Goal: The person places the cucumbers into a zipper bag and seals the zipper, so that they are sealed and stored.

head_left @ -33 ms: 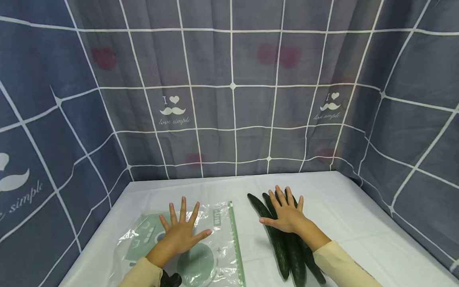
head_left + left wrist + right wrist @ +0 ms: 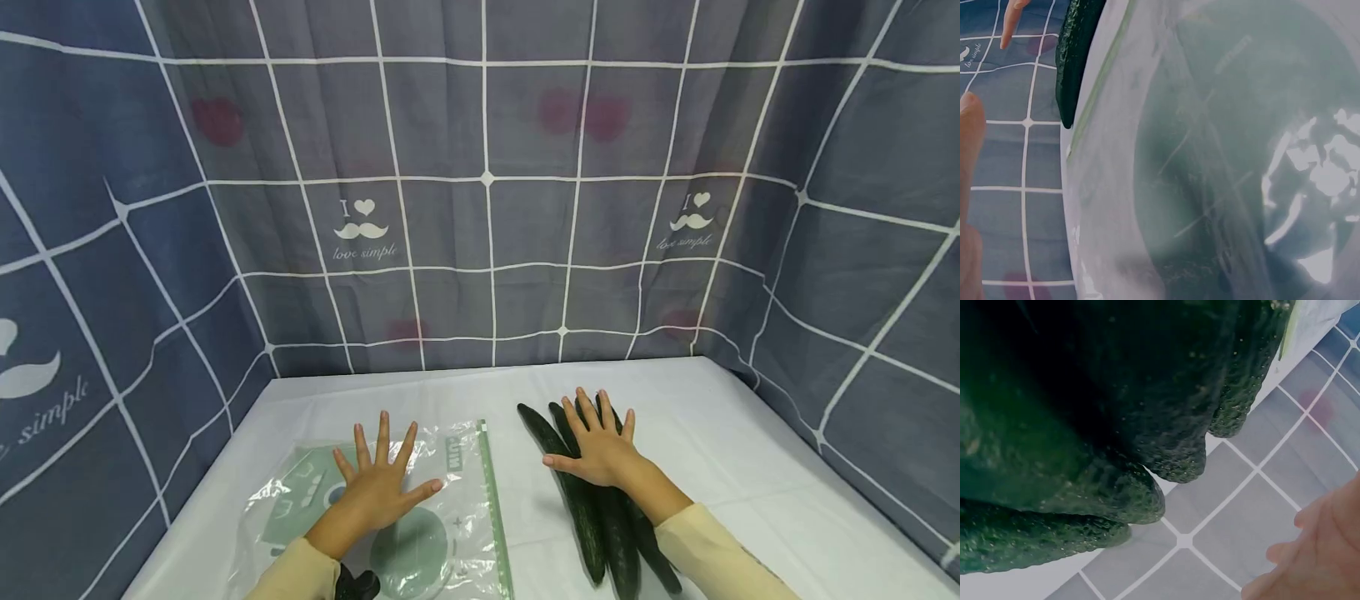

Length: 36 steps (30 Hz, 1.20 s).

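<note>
My left hand (image 2: 375, 496), fingers spread wide and straight, is held over a clear plastic zip bag (image 2: 480, 467) with pale green printing and a green zip edge. To the right lie several long dark green cucumbers (image 2: 581, 521), side by side. Over their far part is my right hand (image 2: 600, 457), palm down with fingers splayed. In the right wrist view the rounded cucumber ends (image 2: 1175, 462) show bumpy skin, with the right hand's fingers (image 2: 1316, 550) apart from them. The left wrist view shows the shiny bag (image 2: 1241, 137) filling most of the frame and one cucumber (image 2: 1077, 62) beyond its edge.
A white cloth (image 2: 750, 450) covers the table under the bag and cucumbers. Dark grey-blue curtains (image 2: 450, 225) with white grid lines stand behind and on both sides. Something small and black (image 2: 358, 585) sits at the left wrist.
</note>
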Each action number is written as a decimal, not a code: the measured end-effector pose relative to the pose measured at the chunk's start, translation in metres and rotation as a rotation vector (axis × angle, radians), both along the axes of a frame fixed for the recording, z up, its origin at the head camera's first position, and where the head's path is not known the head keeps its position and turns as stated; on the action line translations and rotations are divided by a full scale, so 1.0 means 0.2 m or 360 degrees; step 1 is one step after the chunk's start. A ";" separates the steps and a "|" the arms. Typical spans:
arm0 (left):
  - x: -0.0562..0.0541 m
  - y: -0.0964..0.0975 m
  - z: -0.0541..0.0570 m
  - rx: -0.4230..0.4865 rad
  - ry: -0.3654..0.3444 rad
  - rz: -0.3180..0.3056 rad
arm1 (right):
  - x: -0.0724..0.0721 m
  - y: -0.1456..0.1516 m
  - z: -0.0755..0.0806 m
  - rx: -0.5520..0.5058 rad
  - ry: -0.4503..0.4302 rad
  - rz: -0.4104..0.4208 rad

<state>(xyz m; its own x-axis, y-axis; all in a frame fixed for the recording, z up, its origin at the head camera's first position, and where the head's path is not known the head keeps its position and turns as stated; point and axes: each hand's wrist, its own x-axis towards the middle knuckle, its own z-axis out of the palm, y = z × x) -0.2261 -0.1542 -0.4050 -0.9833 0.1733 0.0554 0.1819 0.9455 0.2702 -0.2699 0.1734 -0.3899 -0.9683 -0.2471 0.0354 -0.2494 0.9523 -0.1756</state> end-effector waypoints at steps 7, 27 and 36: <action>-0.02 0.01 -0.02 -0.0026 -0.0009 0.0010 | 0.00 0.02 -0.01 -0.0011 -0.0056 0.0004; 0.21 0.53 -0.16 -0.0112 -0.0070 -0.0183 | 0.11 0.01 -0.04 -0.0046 -0.0095 0.0037; 0.26 0.51 -0.21 -0.0062 -0.0101 -0.0213 | 0.17 0.01 -0.05 -0.0019 -0.0110 0.0049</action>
<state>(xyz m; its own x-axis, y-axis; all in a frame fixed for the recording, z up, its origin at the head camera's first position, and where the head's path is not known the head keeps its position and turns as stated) -0.1743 -0.0515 -0.4478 -0.9525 0.3041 -0.0155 0.2909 0.9238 0.2489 -0.2359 0.1750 -0.3994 -0.9605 -0.2768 -0.0283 -0.2654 0.9421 -0.2049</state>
